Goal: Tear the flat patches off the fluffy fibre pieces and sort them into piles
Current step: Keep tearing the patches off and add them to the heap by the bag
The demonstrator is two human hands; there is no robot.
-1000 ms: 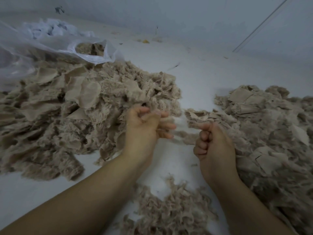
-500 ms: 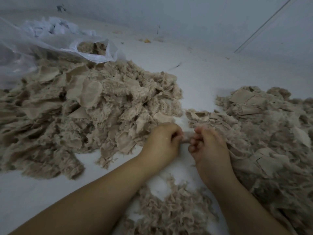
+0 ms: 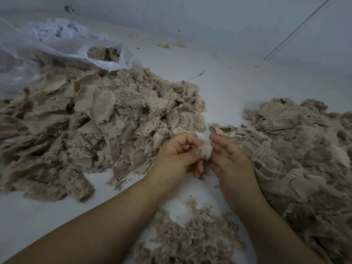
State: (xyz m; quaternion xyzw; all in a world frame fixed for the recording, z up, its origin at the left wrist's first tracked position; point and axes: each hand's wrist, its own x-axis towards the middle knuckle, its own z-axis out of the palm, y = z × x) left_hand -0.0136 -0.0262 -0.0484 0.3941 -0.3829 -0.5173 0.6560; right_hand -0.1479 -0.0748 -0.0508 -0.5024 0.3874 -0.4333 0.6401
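Small fluffy fibre piece (image 3: 205,151) held between both hands, just right of the big unsorted heap (image 3: 99,126).

Left hand (image 3: 177,155) curled, thumb and fingers pinching the piece's left edge; right hand (image 3: 228,159) cupped with fingers loosely bent against its right side, grip there hard to confirm. Probably featherlight, soft, easily shredded; best pinched at the flat patch edge, fluff gripped close beside it. Further right of the heap, a sorted pile (image 3: 297,141); nearer than the heap, loose fluff (image 3: 192,237).
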